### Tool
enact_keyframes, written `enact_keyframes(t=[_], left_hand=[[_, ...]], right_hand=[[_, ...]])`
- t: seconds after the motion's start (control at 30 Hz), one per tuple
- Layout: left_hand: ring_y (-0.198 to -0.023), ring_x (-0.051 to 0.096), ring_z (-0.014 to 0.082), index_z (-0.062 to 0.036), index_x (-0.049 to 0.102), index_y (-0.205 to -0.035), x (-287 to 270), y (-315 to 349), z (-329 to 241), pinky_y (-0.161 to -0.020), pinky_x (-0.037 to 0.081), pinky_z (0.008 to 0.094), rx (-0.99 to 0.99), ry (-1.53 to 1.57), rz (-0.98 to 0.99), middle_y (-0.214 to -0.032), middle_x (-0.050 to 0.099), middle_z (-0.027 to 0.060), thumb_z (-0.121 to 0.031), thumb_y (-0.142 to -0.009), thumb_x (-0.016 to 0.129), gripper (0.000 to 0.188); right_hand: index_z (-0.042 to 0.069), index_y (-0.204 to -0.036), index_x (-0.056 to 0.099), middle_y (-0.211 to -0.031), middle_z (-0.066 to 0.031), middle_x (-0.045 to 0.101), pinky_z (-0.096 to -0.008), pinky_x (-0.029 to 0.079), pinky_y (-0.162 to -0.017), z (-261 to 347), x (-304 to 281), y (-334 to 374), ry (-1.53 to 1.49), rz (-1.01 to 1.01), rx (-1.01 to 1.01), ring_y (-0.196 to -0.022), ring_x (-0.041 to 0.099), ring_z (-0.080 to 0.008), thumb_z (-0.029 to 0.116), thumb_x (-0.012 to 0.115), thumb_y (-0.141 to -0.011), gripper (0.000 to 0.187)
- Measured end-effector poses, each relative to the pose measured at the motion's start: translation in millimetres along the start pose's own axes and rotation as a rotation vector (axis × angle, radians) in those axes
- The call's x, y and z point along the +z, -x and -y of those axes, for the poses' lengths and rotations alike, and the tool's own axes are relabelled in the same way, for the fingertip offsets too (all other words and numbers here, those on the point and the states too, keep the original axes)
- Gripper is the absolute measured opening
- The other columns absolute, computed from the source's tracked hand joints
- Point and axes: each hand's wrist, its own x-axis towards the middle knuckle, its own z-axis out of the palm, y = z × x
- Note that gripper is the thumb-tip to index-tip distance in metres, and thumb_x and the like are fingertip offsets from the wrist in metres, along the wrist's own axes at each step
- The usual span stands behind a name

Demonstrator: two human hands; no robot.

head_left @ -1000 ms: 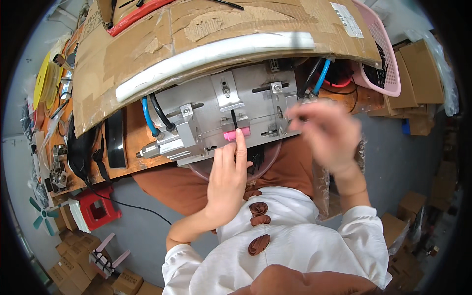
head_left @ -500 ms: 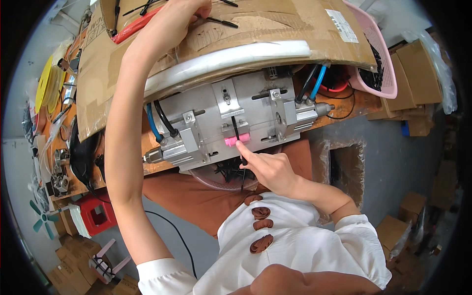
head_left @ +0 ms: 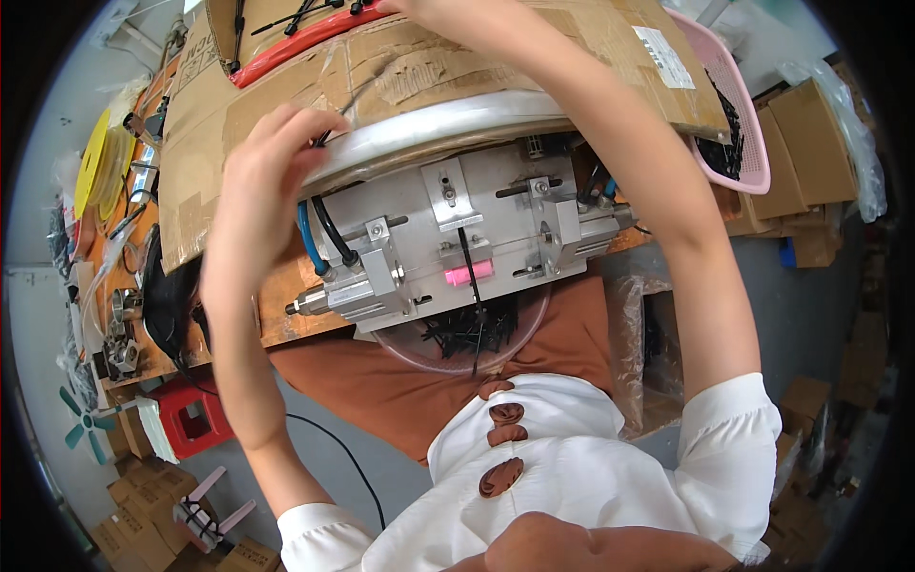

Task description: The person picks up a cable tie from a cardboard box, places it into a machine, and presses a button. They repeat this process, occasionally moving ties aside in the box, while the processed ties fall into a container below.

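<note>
The left hand [head_left: 265, 167] seemed to pinch a thin black piece [head_left: 322, 140] — fingers of the right hand [head_left: 405, 6] I could not tell — while the black rod [head_left: 467, 251] lay unheld across the pink cylinder [head_left: 459, 275], so a bump could shift it.

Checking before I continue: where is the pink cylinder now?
In the head view, slightly right of centre, the pink cylinder is low on the metal plate, crossed by a black rod.
</note>
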Motion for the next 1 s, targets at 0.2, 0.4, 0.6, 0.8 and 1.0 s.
enact_keyframes(t=[0.2,0.4,0.6,0.8,1.0], left_hand=[[-0.078,0.049,0.0245,0.0034,0.044,-0.137,91.4,89.6,-87.9,-0.072,0.045,0.0346,-0.162,-0.155,-0.259,-0.092,0.054,0.0120,0.011,-0.065,0.071,0.077],[-0.083,0.049,0.0273,0.0052,0.041,-0.137,163.2,99.1,-119.1,-0.074,0.043,0.0374,-0.267,-0.172,-0.203,-0.092,0.052,0.0112,0.002,-0.070,0.071,0.073],[-0.085,0.048,0.0268,0.0046,0.037,-0.139,166.5,91.7,-119.2,-0.075,0.043,0.0370,-0.285,-0.205,-0.141,-0.093,0.050,0.0106,-0.002,-0.074,0.070,0.073],[-0.087,0.049,0.0278,0.0033,0.036,-0.140,163.9,98.0,-118.5,-0.077,0.043,0.0372,-0.342,-0.189,-0.093,-0.098,0.051,0.0114,-0.001,-0.074,0.070,0.075],[-0.092,0.051,0.0286,0.0042,0.039,-0.138,142.6,113.6,-138.0,-0.078,0.046,0.0368,-0.378,-0.164,-0.074,-0.107,0.052,0.0126,-0.008,-0.078,0.067,0.067]], right_hand=[[-0.005,-0.086,0.064,-0.080,-0.0209,0.067,-0.0398,0.054,-0.065,2.3,-2.1,-15.3,-0.064,-0.018,0.091,-0.076,0.067,-0.0323,0.010,0.067,-0.078,0.017],[-0.008,-0.103,0.061,-0.089,-0.0171,0.069,-0.0241,0.054,-0.051,11.2,-89.9,43.8,-0.887,-0.087,0.435,-0.078,0.069,-0.0172,0.019,0.068,-0.085,0.033],[-0.005,-0.106,0.059,-0.086,-0.0134,0.069,-0.0247,0.053,-0.055,16.2,-120.4,107.4,-0.865,-0.186,0.541,-0.078,0.068,-0.0171,0.012,0.061,-0.090,0.024],[-0.002,-0.102,0.059,-0.097,-0.0125,0.068,-0.0207,0.052,-0.057,54.9,-99.5,191.1,-0.653,-0.092,0.338,-0.081,0.064,-0.0133,-0.009,0.062,-0.083,0.021],[-0.007,-0.128,0.052,-0.077,-0.0101,0.065,-0.0291,0.051,-0.055,108.4,-66.0,269.7,-0.438,0.146,0.177,-0.061,0.062,-0.0192,-0.006,0.074,-0.069,0.063]])
